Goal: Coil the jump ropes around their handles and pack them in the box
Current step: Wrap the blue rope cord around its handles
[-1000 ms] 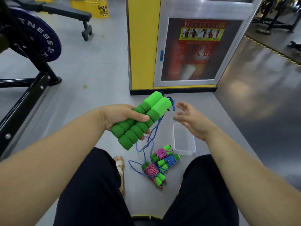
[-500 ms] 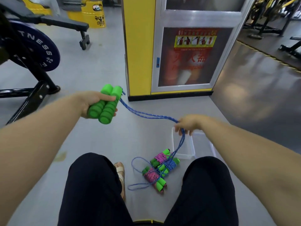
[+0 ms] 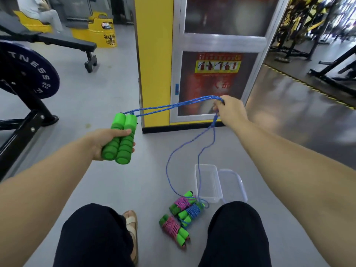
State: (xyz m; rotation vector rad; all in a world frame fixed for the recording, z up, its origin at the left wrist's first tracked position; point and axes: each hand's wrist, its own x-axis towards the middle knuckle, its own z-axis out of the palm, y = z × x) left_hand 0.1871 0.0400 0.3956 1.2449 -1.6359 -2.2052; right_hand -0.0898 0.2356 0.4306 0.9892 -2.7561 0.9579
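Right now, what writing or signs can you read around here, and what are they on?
"TNESS": white letters on the dark weight plate, the word's start cut off.
Yellow drum: black logo, too blurred to read.
Cabinet door: yellow pictogram strip and red characters, unreadable.

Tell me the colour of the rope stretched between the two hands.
Blue rope, speckled lighter; head view.

The handles [image 3: 121, 139] look like matt, ribbed green foam. The rope [image 3: 173, 106] is braided blue cord. The box [image 3: 207, 183] and its lid [image 3: 234, 185] are clear glossy plastic. The floor [image 3: 107, 89] is smooth grey with a dull sheen.
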